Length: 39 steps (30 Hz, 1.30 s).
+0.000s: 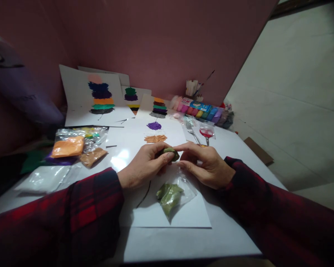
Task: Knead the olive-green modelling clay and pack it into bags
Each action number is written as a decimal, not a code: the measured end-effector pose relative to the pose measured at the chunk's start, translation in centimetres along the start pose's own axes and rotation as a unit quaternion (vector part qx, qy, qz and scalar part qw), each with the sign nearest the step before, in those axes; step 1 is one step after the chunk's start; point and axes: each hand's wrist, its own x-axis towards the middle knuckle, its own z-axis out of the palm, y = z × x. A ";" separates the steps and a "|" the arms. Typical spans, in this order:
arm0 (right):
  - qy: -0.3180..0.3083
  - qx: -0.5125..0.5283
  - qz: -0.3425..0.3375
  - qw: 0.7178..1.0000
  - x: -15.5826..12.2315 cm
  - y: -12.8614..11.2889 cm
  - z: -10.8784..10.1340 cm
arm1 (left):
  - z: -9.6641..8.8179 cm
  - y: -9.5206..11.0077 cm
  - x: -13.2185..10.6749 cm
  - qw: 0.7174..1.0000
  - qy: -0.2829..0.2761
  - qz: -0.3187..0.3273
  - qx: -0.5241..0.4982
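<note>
Clay, olive-green, sits pinched between thumb and fingers of the left hand, above the white sheet! Right hand hovers half-open and empty, index fingertip right at the clay's edge. Below, 1 clear bag holds more green; 1 fork lies beyond both.

Lists a green lump partly hidden by left fingers, a blurred purple object cut off by the left edge, a left sleeve and right sleeve cropped at their respective sides, a rear sheet mostly covered, and pack lettering too small to read.
</note>
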 end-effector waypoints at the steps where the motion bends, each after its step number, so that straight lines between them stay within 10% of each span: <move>1: 0.000 0.000 0.000 1.000 0.0 0.0 0.0 | 0.0 0.0 0.0 1.000 0.001 0.001 0.002; 39: 0.002 -0.003 -0.003 1.000 0.1 0.0 -0.1 | 0.1 -0.3 0.2 1.000 0.001 0.003 -0.001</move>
